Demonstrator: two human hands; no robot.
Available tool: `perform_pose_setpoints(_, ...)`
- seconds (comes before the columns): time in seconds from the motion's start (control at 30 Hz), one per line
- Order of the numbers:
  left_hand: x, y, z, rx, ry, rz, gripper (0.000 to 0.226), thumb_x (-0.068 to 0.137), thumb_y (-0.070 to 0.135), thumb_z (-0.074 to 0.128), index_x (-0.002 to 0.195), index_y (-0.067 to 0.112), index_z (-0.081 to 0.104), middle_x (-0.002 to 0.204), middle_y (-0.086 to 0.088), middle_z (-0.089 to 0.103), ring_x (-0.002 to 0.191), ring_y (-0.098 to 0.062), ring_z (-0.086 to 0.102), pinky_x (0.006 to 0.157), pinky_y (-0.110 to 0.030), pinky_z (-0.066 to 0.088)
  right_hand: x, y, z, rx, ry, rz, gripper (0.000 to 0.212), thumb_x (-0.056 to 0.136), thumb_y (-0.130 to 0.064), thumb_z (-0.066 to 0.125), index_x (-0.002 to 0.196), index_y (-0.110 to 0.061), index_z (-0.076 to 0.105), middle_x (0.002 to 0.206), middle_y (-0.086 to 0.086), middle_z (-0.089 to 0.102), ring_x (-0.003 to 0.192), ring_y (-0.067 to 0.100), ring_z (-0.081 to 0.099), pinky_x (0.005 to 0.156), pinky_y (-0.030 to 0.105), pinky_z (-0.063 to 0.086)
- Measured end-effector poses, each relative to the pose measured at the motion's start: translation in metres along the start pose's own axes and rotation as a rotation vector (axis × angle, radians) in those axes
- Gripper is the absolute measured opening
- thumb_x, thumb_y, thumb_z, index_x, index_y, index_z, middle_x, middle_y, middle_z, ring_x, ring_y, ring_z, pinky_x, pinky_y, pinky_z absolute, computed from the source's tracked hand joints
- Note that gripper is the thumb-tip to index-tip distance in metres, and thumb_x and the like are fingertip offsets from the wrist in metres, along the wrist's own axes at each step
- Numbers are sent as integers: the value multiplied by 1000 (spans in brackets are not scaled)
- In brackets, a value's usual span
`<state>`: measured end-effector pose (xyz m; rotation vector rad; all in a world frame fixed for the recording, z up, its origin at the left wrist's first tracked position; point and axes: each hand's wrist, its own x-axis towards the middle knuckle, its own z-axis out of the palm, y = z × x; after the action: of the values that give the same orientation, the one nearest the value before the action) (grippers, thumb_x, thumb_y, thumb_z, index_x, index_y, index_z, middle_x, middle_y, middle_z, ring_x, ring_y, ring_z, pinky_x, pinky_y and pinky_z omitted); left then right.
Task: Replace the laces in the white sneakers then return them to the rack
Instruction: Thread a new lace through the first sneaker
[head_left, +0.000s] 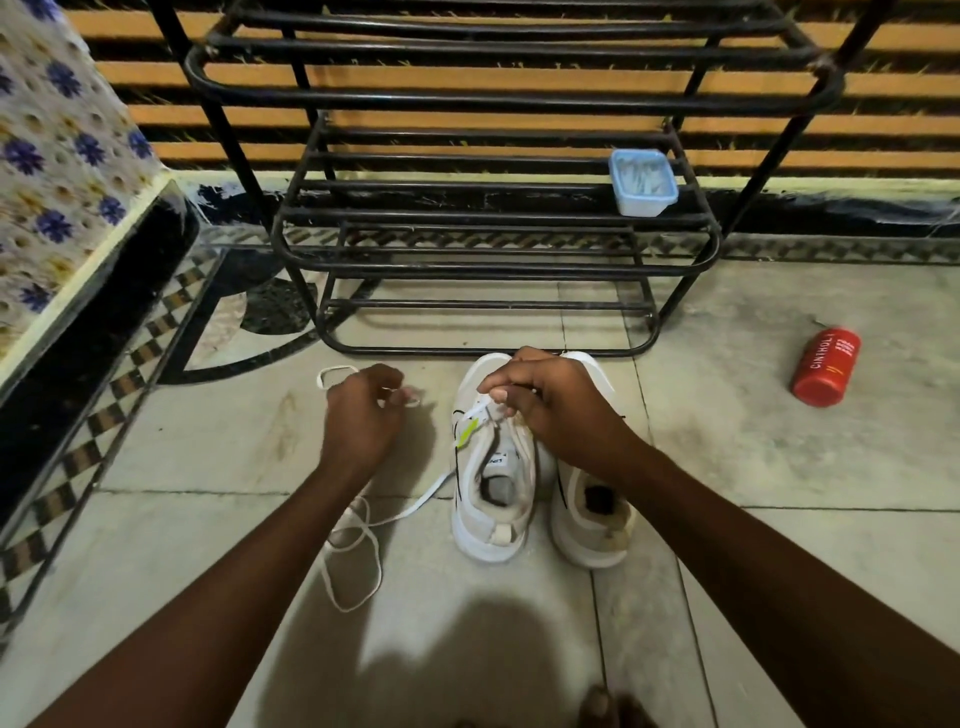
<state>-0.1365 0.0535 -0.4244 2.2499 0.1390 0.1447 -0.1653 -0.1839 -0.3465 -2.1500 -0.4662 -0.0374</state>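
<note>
Two white sneakers stand side by side on the floor, toes toward the rack: the left sneaker (493, 499) and the right sneaker (592, 519). My right hand (550, 405) rests over the left sneaker's front and pinches a white lace (363, 540) at the eyelets. That lace trails off the shoe's left side and loops on the floor. My left hand (363, 410) hovers left of the shoes, fingers curled round a second stretch of white lace (332, 374) that loops on the tiles. The black metal shoe rack (493, 260) stands right behind the sneakers.
A small blue plastic box (643, 182) sits on a rack shelf at the right. A red bottle (826, 366) lies on the floor to the right. A patterned cloth-covered ledge (62, 208) borders the left. My toes (608, 709) show at the bottom edge.
</note>
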Motion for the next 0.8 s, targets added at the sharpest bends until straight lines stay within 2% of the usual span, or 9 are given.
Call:
perform_pose_setpoints(0.1,-22,42,1,-562,-282,-87,19,100,14,65,111,1,73,98,-16,78,91,-25,76,81,-30,58,-1,-4,3,-36,63,-68,18,90,7,66,100,0,79,93,19,62,87,29,64,82,28,49)
perform_pose_setpoints(0.17,-33,58,0,-760,-487,-193,27,101,19,61,114,-2,71,98,-20,77,86,-25,74,77,-26,55,-2,-5,4,-47,125,-87,17,86,8,69,98,-1,79,92,17,60,86,24,62,79,18,46)
perform_pose_setpoints(0.23,-39,65,0,-879,-573,-268,26,99,14,61,111,-8,68,87,-18,71,74,-25,67,71,-28,54,-1,-4,4,-44,174,-74,15,86,6,71,96,-2,79,90,12,61,83,21,62,75,16,44)
perform_pose_setpoints(0.33,-38,67,3,-815,-532,-257,21,97,5,64,108,-12,67,77,-12,63,60,-18,49,54,-22,41,0,-2,5,-22,228,-50,12,87,2,72,95,-6,77,90,5,65,81,17,64,71,22,47)
perform_pose_setpoints(0.4,-36,67,6,-769,-514,-246,16,97,9,66,106,-3,72,75,-7,63,55,-12,41,51,-21,32,-1,0,6,-19,254,-51,12,86,2,72,93,-6,76,90,4,69,81,16,66,72,24,50)
perform_pose_setpoints(0.5,-32,66,9,-745,-475,-281,14,95,15,70,105,8,78,77,-3,63,55,-9,37,53,-21,30,-2,4,8,-25,291,-57,14,85,1,72,95,-8,75,89,0,71,79,11,67,73,22,51)
perform_pose_setpoints(0.67,-24,65,23,-672,-329,-294,10,94,8,70,99,2,77,70,3,70,52,1,55,50,-11,41,-6,21,16,-78,382,102,15,86,0,66,98,-6,71,87,1,70,78,15,65,74,23,51)
perform_pose_setpoints(0.73,-18,65,32,-602,-282,-294,10,93,6,72,98,-2,77,73,-1,72,58,0,60,52,-10,44,-9,29,19,-81,300,228,19,83,-1,68,102,-5,70,87,3,70,78,17,65,74,24,51)
perform_pose_setpoints(0.8,-12,65,41,-537,-258,-307,8,90,4,74,94,-3,77,79,-11,72,67,-11,62,62,-20,50,-16,33,25,-126,188,306,29,76,-16,80,102,-6,69,86,3,70,79,18,66,77,27,53)
